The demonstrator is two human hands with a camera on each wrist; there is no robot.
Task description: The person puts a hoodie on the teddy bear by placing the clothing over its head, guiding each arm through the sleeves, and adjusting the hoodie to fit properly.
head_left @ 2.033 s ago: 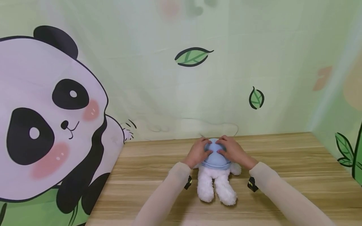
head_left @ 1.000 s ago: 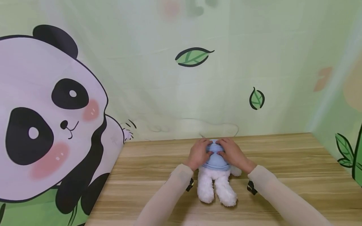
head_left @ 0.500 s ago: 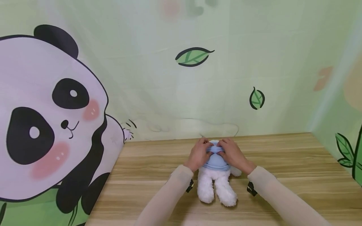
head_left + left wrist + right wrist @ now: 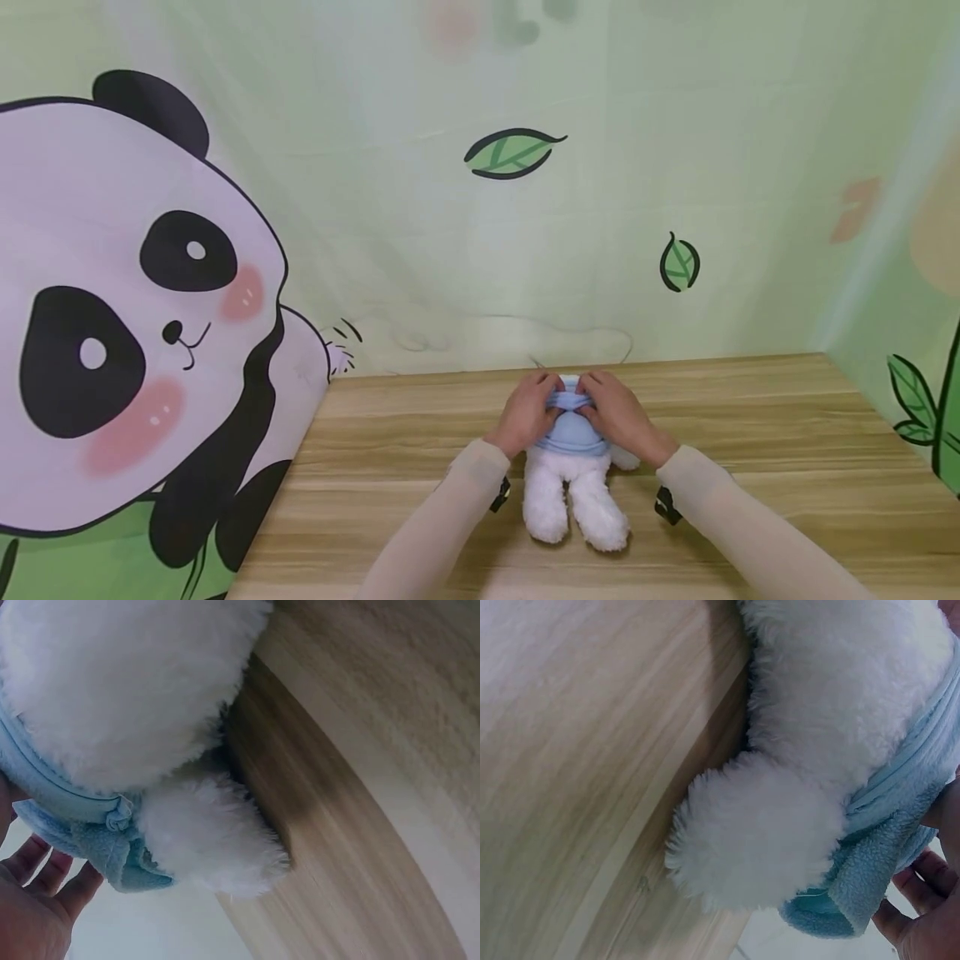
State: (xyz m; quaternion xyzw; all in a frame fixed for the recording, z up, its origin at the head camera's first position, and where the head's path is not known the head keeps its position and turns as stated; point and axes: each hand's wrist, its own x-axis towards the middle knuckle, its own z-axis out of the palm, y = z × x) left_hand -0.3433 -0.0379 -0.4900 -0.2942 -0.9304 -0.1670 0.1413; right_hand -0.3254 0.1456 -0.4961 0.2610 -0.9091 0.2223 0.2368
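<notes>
A white fluffy plush toy lies on the wooden table, its legs toward the person. Light blue clothing covers its upper body, and its head is out of sight. From the left side, the left hand pinches the blue fabric, thumb below and fingers above. The right hand grips the same cloth from the opposite side. A fold of cloth bunches between the two thumbs. In the left wrist view, a white arm pokes out of the blue sleeve; the right wrist view shows the other arm.
The wooden table meets a pale green backdrop just behind the toy. A large printed panda stands along the table's left edge. Black wrist devices sit under both sleeves.
Both hands have drawn slightly toward the person. The blue cloth between them, smooth at first, is now gathered into a fold. The toy's legs stay in place.
</notes>
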